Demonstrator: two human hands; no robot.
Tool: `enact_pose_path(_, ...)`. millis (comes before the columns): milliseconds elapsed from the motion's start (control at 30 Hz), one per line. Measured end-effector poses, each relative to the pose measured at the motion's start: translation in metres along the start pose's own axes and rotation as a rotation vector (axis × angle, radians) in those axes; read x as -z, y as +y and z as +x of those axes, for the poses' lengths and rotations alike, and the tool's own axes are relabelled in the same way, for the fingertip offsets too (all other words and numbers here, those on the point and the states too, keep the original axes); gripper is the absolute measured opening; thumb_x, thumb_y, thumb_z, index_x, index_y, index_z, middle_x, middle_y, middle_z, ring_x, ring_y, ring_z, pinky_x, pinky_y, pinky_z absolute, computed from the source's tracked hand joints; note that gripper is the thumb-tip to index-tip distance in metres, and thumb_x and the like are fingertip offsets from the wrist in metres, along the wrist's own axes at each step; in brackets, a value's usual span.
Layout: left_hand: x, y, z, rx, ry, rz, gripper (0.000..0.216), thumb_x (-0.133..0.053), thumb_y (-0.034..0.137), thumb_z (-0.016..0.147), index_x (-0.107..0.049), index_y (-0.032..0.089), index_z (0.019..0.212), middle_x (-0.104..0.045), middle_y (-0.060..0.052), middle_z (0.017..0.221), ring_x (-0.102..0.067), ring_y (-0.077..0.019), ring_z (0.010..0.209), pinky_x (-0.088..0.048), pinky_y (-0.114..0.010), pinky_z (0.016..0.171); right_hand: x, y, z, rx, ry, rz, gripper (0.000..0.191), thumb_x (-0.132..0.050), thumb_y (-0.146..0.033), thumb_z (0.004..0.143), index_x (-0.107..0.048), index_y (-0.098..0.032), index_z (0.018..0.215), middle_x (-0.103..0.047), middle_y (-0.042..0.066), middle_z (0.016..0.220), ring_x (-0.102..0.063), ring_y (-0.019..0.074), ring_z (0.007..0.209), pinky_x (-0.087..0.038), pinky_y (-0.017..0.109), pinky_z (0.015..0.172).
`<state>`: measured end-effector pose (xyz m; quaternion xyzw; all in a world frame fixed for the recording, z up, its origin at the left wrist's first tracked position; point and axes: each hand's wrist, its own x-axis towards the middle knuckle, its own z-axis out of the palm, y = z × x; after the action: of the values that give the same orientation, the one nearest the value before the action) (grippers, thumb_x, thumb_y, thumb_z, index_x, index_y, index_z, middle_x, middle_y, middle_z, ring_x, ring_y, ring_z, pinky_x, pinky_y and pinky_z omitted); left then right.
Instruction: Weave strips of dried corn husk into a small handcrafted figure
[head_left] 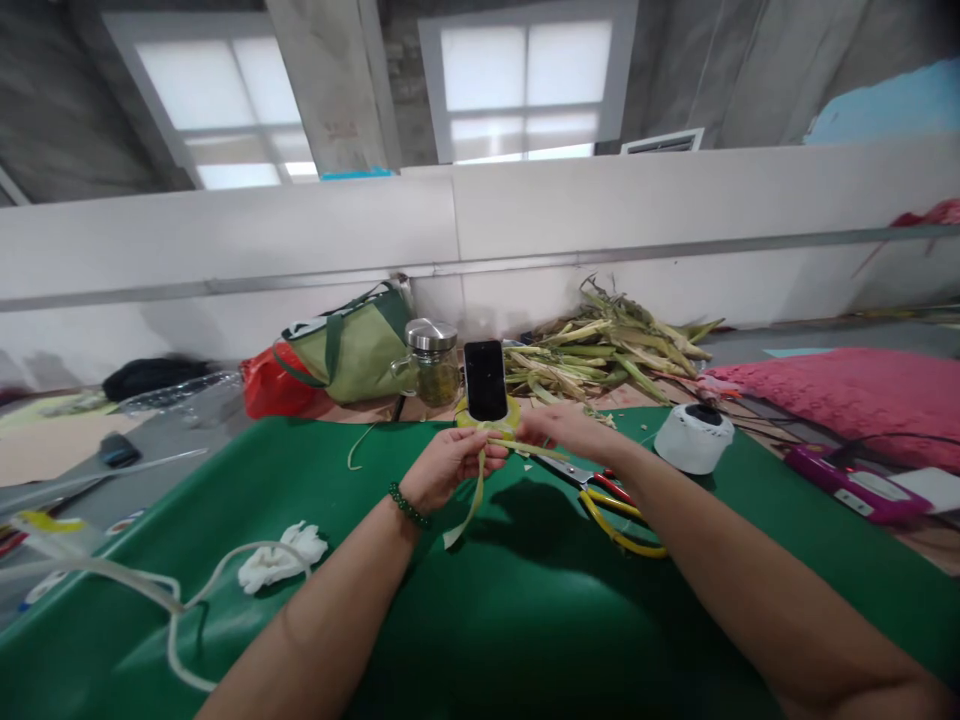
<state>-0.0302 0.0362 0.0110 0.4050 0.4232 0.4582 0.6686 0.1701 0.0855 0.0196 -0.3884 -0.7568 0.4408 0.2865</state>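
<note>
My left hand (454, 465), with a green bead bracelet at the wrist, is closed in a pinch on pale green leaf strips (474, 505). One strip hangs from its fingers towards the mat, and another runs right under my right hand (566, 430). The right fingers are curled together close to the strips; whatever lies between them is hidden. Below my right hand lie scissors (611, 515) with yellow and red handles. Just behind both hands, a phone (485, 382) stands upright on a yellow round base.
A green mat (315, 480) covers the table. Behind it are a lidded glass jar (435, 370), a green bag (360, 345) and a pile of long leaves (607, 345). A white roll (694, 440) stands right; white cable (176, 610) and crumpled tissue (281, 560) lie left.
</note>
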Motion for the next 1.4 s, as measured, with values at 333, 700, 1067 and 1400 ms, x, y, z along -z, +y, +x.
enact_pose_path(333, 0.002, -0.006, 0.001, -0.045, -0.054, 0.287, 0.028, -0.081, 0.034, 0.06, -0.066, 0.011, 0.066, -0.07, -0.006, 0.061, -0.065, -0.0141, 0.054, -0.05, -0.024, 0.057, -0.011, -0.009, -0.011, 0.077, -0.153, -0.167, 0.031, -0.059, -0.039, 0.078, -0.057, -0.016, 0.057, -0.054, -0.002, 0.047, -0.044, 0.0084, 0.043, -0.032, 0.022, 0.044)
enact_pose_path(700, 0.011, 0.016, -0.009, -0.045, -0.159, -0.16, 0.012, -0.069, 0.018, 0.074, -0.06, 0.011, 0.07, -0.051, 0.004, 0.048, -0.049, -0.0041, 0.042, -0.041, -0.012, 0.042, -0.008, -0.017, -0.011, -0.031, -0.092, 0.543, 0.044, -0.053, -0.055, 0.08, -0.064, -0.013, 0.073, -0.067, 0.006, 0.07, -0.06, 0.0129, 0.063, -0.045, 0.024, 0.059)
enact_pose_path(1067, 0.004, 0.017, -0.017, -0.106, -0.219, -0.198, 0.019, -0.068, 0.024, 0.073, -0.051, 0.015, 0.071, -0.037, 0.008, 0.047, -0.041, -0.004, 0.04, -0.036, -0.012, 0.04, 0.002, -0.005, 0.003, 0.077, 0.393, 0.46, 0.045, -0.047, -0.059, 0.081, -0.059, -0.016, 0.071, -0.065, 0.005, 0.076, -0.058, 0.014, 0.07, -0.045, 0.024, 0.062)
enact_pose_path(1400, -0.003, 0.0, -0.006, -0.078, -0.218, -0.059, 0.021, -0.071, 0.03, 0.073, -0.061, 0.011, 0.073, -0.056, 0.002, 0.05, -0.054, -0.0071, 0.042, -0.043, -0.015, 0.043, -0.031, -0.02, -0.014, 0.353, -0.092, -0.047, 0.035, -0.051, -0.046, 0.085, -0.067, -0.016, 0.077, -0.063, 0.002, 0.068, -0.053, 0.0122, 0.06, -0.042, 0.023, 0.057)
